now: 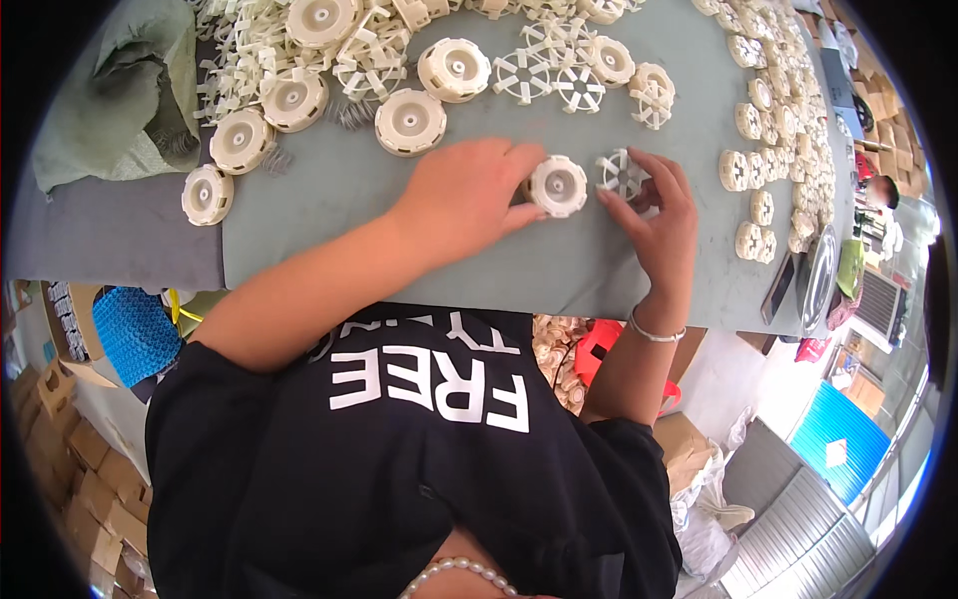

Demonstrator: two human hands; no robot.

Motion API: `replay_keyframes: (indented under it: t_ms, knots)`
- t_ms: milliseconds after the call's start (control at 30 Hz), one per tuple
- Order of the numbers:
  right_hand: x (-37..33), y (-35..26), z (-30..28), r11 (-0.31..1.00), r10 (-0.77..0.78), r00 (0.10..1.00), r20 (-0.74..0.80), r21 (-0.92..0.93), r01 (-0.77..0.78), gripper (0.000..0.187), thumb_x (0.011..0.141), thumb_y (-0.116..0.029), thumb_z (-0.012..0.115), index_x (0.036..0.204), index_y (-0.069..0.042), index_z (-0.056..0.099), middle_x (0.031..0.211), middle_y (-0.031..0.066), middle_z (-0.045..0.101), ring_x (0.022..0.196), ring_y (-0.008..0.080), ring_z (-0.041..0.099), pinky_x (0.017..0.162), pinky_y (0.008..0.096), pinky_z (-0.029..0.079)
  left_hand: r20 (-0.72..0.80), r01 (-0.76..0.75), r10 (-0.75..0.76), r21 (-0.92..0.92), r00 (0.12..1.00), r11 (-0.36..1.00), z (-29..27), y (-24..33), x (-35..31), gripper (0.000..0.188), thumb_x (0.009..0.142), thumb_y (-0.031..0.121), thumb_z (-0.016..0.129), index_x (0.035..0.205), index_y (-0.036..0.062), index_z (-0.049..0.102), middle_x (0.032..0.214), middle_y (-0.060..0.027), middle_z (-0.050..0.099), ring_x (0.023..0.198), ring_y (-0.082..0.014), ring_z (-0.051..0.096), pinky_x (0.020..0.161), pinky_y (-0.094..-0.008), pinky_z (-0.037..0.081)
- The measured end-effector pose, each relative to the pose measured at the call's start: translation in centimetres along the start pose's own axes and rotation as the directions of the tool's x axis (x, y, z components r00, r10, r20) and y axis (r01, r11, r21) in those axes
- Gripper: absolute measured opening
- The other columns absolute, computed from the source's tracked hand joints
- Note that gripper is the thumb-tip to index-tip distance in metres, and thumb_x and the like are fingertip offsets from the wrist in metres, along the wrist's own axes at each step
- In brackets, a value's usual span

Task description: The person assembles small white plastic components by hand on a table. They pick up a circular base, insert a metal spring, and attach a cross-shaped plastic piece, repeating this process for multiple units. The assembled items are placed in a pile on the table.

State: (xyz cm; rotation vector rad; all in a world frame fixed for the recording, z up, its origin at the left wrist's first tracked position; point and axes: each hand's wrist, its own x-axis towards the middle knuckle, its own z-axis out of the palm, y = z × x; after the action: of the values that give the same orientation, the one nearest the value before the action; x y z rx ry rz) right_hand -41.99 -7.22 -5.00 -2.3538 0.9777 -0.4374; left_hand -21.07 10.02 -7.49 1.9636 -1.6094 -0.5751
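Between the thumb and fingers of my left hand (467, 195) is a round cream plastic housing (557, 187) with a notched rim and a recessed centre. My right hand (664, 215) pinches a white spoked plastic ring (621, 174) just to the right of the housing; the two parts are apart. Beyond my hands lie more round cream housings (410, 122) and loose spoked rings (579, 88). Small wire springs (349, 113) rest among the parts, partly hidden.
A heap of spoked rings (239, 70) covers the far left of the grey table (399, 270). Rows of assembled round parts (783, 130) line the right side, near a phone (778, 290) and a clear round dish (818, 280). A grey-green cloth sack (120, 100) lies at left.
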Motion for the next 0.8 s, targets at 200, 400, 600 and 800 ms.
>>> replay_keyframes:
  t_ms: [200, 400, 600, 800]
  knots:
    - [-3.0, -0.4, 0.3, 0.992, 0.025, 1.0, -0.014, 0.121, -0.023, 0.056, 0.076, -0.006, 0.091, 0.129, -0.003, 0.074, 0.115, 0.0066, 0.072, 0.082, 0.0133, 0.064, 0.073, 0.0289, 0.057, -0.029, 0.018, -0.019, -0.052, 0.999, 0.998, 0.1, 0.4, -2.5, 0.067, 0.088, 0.046, 0.083, 0.141, 0.0117, 0.063, 0.122, -0.0089, 0.074, 0.099, -0.0301, 0.072, 0.083, -0.0432, 0.059]
    - [-4.2, -1.4, -0.2, 0.993, 0.049, 0.997, 0.064, 0.107, -0.055, 0.055, 0.074, -0.004, 0.09, 0.126, -0.002, 0.075, 0.112, 0.0069, 0.072, 0.079, 0.0133, 0.064, 0.071, 0.0292, 0.057, 0.081, 0.002, 0.005, -0.087, 0.997, 0.996, 0.1, 1.6, -0.8, 0.07, 0.085, 0.042, 0.086, 0.146, 0.0164, 0.062, 0.113, -0.0081, 0.071, 0.098, -0.0305, 0.071, 0.081, -0.0438, 0.057]
    - [-5.2, -1.8, -1.2, 0.979, -0.039, 0.997, 0.068, 0.2, 0.025, 0.057, 0.071, -0.003, 0.091, 0.126, -0.004, 0.076, 0.118, 0.0076, 0.074, 0.081, 0.015, 0.065, 0.072, 0.0295, 0.057, 0.145, -0.091, 0.129, -0.245, 0.981, 0.965, -1.2, -0.7, -0.8, 0.076, 0.077, 0.031, 0.092, 0.147, 0.0178, 0.065, 0.094, -0.0062, 0.067, 0.09, -0.0272, 0.067, 0.078, -0.0412, 0.055]
    - [-3.6, -5.0, -0.2, 0.946, -0.285, 0.946, 0.157, 0.204, 0.251, 0.057, 0.071, -0.005, 0.093, 0.125, -0.005, 0.077, 0.121, 0.0089, 0.075, 0.085, 0.0172, 0.069, 0.074, 0.0315, 0.059, 0.233, 0.02, 0.085, -0.416, 0.969, 0.909, -2.7, -0.5, -1.0, 0.073, 0.082, 0.039, 0.091, 0.144, 0.0095, 0.067, 0.087, -0.0077, 0.066, 0.083, -0.0254, 0.065, 0.075, -0.0391, 0.053]
